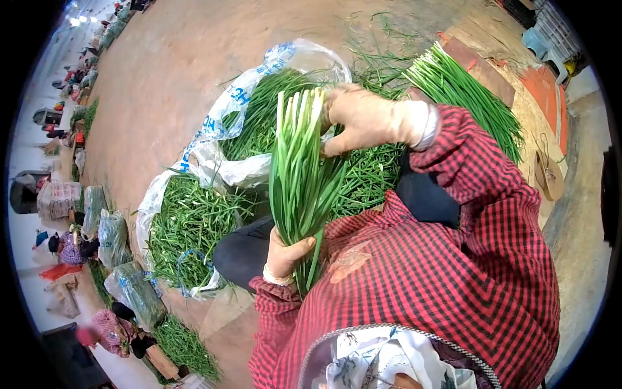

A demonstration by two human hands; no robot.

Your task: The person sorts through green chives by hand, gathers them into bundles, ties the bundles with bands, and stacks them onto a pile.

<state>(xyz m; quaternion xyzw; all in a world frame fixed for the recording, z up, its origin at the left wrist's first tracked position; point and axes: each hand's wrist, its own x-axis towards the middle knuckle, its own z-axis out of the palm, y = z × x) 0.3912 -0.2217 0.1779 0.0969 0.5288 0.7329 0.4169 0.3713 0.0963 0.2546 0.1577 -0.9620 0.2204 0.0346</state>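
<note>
A bunch of garlic chives [301, 165] stands upright before me, white stem ends up and green leaves down. My left hand [288, 256], in a pale glove, is closed around its lower leafy part. Near the top, my gloved right hand [372, 120] curls its fingers and thumb against the right edge of the stems; it is slightly blurred. Behind the bunch lie loose green chives [369, 178], beside my knee. An open plastic bag [236, 97] with printed blue letters holds more chives, and another heap of chives [188, 223] fills a bag at the left.
A neat pile of chives [466, 97] lies at the right on a board [483, 71]. A blue-grey stool [543, 52] and a grey crate [557, 29] stand behind it. Filled plastic bags [136, 292] and a person in a patterned top [113, 332] are at the far left.
</note>
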